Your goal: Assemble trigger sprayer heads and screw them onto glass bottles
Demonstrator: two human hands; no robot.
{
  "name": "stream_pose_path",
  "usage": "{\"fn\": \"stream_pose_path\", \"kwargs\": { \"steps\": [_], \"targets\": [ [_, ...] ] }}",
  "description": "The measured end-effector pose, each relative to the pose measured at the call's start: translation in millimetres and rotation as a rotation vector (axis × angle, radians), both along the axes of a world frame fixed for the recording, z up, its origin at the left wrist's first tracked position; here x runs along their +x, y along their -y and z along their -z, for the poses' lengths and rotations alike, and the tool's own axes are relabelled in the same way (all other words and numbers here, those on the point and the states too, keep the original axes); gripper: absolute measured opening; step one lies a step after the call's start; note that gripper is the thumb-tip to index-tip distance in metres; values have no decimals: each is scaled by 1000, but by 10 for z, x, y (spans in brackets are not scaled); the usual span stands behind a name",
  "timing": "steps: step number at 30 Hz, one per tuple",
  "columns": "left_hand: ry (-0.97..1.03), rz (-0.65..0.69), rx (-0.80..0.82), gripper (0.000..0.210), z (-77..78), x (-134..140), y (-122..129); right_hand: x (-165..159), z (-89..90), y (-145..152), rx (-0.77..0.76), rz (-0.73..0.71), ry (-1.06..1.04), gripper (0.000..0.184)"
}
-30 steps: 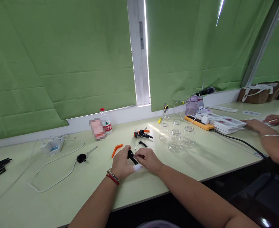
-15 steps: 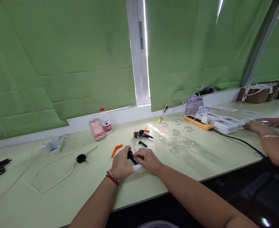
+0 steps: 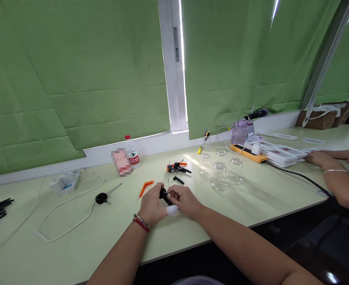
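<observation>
Black part (image 3: 165, 198) partly hidden in left hand (image 3: 152, 206)

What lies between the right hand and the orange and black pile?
A small black piece, with a thin metal pin to its left; the head view shows both.

Was lit mostly by daylight, muted by green blinds (image 3: 109, 59), blown out white at the gap (image 3: 184, 67) beside the window frame (image 3: 170, 79). Laid a bright streak (image 3: 192, 160) on the tabletop (image 3: 82, 253) and drew soft shadows (image 3: 259, 198) rightward from the glass jars (image 3: 219, 183). Sank to near black below the front edge, bar one glare spot (image 3: 331, 277). Looked mostly sharp, stretched at the sides, pixelated over a pink item (image 3: 121, 161).
</observation>
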State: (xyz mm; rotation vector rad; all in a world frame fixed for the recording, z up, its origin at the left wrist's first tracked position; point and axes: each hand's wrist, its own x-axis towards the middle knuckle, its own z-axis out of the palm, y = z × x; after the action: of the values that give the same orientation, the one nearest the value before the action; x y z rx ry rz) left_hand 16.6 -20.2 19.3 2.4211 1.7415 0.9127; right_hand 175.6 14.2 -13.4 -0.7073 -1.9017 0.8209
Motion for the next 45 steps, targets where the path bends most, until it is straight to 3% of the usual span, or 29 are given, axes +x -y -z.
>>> {"fn": "stream_pose_path", "kwargs": {
  "steps": [3,11,19,25,45],
  "targets": [
    [3,2,8,53,1,3,1,-4,18,-1,-64,-11,-24,12],
    [4,30,17,53,20,-15,-15,-5,-7,0,-11,22,27,9],
    [20,45,-46,52,8,-30,-13,7,-19,0,163,73,74,10],
    [23,34,-43,51,5,-24,-9,19,-12,-4,211,54,102,13],
    [55,28,-43,53,23,-36,-7,2,4,-19,173,101,77,11]
  ]
}}
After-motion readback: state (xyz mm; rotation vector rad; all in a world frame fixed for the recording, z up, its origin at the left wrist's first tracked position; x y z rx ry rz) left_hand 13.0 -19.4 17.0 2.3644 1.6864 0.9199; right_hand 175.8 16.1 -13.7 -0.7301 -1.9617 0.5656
